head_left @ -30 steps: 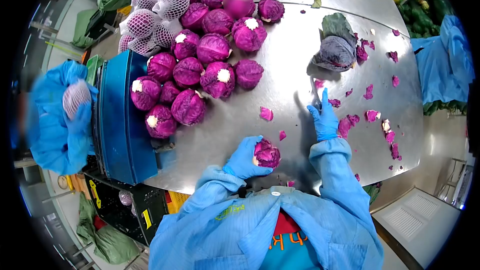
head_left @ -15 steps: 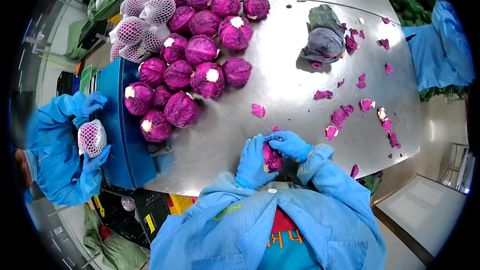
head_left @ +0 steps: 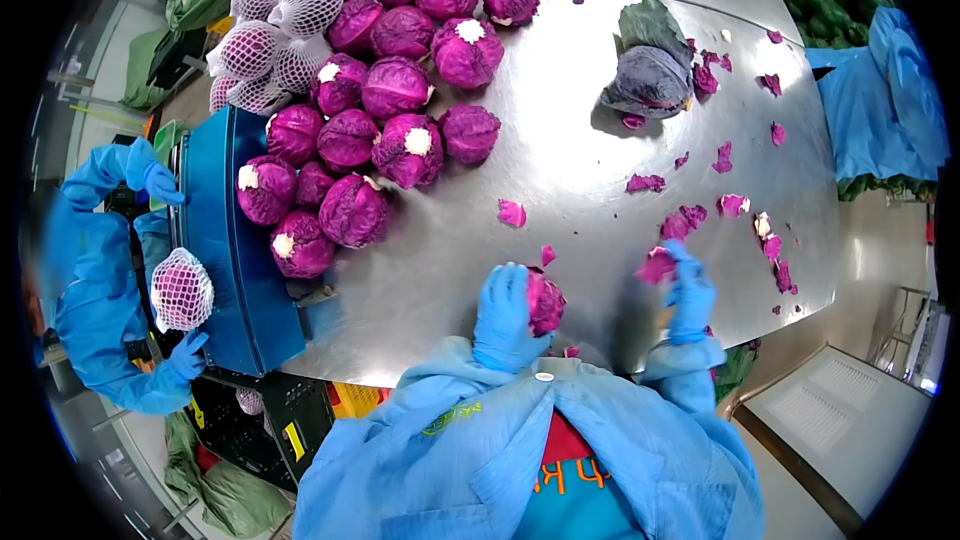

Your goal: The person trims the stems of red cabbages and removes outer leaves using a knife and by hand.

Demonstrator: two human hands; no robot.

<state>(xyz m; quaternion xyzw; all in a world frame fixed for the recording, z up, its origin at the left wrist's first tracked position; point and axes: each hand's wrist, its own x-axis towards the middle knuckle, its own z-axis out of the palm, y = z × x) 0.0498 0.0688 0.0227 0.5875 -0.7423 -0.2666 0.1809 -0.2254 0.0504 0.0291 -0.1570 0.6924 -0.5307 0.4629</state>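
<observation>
My left hand point(head_left: 506, 320), in a blue glove, is wrapped round the left side of a small purple cabbage point(head_left: 545, 302) near the front edge of the metal table point(head_left: 450, 240). Off to the right, my right hand point(head_left: 690, 292) is raised over the table and blurred by motion. A torn purple leaf point(head_left: 656, 266) is at its fingertips, and its fingers look closed on it. Beyond both hands lies a dark cabbage point(head_left: 650, 82) with a green outer leaf point(head_left: 652, 26).
Several purple cabbages point(head_left: 398, 88) cover the table's left part, beside net-wrapped ones point(head_left: 306, 6). A blue box point(head_left: 235, 240) stands at the left edge. A co-worker point(head_left: 100, 280) is beyond it with a netted cabbage point(head_left: 182, 290). Leaf scraps point(head_left: 684, 222) lie on the right.
My right hand has left the cabbage and moved right, now with a torn leaf at its fingers. My left hand has stayed on the cabbage. The co-worker's hands have shifted around the netted cabbage.
</observation>
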